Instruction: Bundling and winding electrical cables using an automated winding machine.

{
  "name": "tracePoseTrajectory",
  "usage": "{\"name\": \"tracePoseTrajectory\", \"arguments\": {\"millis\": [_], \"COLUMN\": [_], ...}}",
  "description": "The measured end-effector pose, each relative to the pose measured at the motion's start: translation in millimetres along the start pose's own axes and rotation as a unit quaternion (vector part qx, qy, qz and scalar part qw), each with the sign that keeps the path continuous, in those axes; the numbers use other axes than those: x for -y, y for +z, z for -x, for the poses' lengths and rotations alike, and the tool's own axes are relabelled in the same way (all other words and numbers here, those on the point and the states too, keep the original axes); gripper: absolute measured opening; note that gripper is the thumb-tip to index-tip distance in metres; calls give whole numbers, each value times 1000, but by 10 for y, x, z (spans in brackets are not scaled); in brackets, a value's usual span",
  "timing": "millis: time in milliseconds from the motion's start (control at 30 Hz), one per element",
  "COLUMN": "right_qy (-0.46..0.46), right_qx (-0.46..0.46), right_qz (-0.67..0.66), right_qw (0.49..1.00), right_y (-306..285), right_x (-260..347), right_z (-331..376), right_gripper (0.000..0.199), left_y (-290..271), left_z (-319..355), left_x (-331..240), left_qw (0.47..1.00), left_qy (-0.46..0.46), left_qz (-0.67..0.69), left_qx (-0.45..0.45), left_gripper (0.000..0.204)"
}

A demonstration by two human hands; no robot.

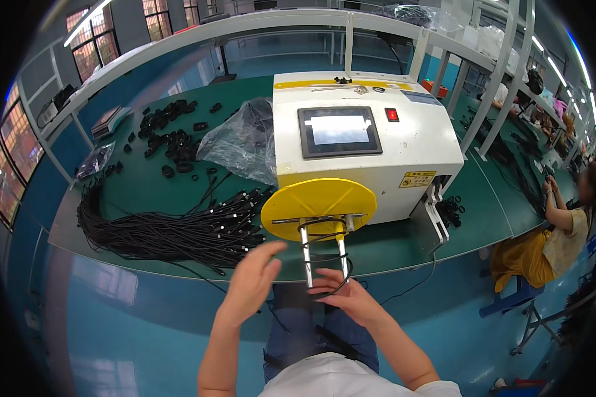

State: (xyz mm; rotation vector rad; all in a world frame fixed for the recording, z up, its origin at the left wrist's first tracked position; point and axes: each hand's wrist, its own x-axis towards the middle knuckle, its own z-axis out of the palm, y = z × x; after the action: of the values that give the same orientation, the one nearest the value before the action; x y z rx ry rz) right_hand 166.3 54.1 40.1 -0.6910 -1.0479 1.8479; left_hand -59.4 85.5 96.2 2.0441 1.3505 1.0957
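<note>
A white winding machine (371, 162) stands on the green table, with a yellow disc (318, 198) on its front. Two metal rods (306, 255) stick out from the disc toward me, and a black cable (324, 257) is looped around them in loose turns. At the rods' near ends, my right hand (351, 301) has its fingers curled on the cable. My left hand (253, 281) is left of the rods, fingers extended and slightly apart, with nothing visible in it. A large bundle of black cables (172, 231) with light-coloured connector ends lies left of the disc.
Small black parts (175, 139) are scattered at the back left, beside a clear plastic bag (242, 142). The machine carries a lit screen (340, 130) and a red switch (392, 115). A metal bracket (434, 215) stands at its right. A co-worker (563, 225) sits far right.
</note>
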Motion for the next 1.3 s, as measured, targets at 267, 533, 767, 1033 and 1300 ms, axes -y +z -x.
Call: {"name": "tracePoseTrajectory", "arguments": {"millis": [267,533,767,1033,1300], "right_qy": [17,-139,-55,-22,5], "right_qx": [-67,-143,-45,-21,-61], "right_qz": [-153,422,359,224,146], "right_qw": [986,884,931,974,987], "right_y": [-206,116,558,-295,100], "right_x": [255,-455,-863,-691,-78], "right_z": [68,-1,-440,-1,-84], "right_gripper": [36,10,14,31,41], "left_y": [183,175,-64,164,-468], "left_z": [227,143,68,588,1069], "left_x": [-429,-55,-166,-174,1241], "left_qw": [883,990,965,891,930], "left_qy": [-44,-92,-88,10,-308], "left_qz": [211,-97,159,-16,-54], "left_qx": [417,40,191,454,191], "left_gripper": [22,17,17,22,25]}}
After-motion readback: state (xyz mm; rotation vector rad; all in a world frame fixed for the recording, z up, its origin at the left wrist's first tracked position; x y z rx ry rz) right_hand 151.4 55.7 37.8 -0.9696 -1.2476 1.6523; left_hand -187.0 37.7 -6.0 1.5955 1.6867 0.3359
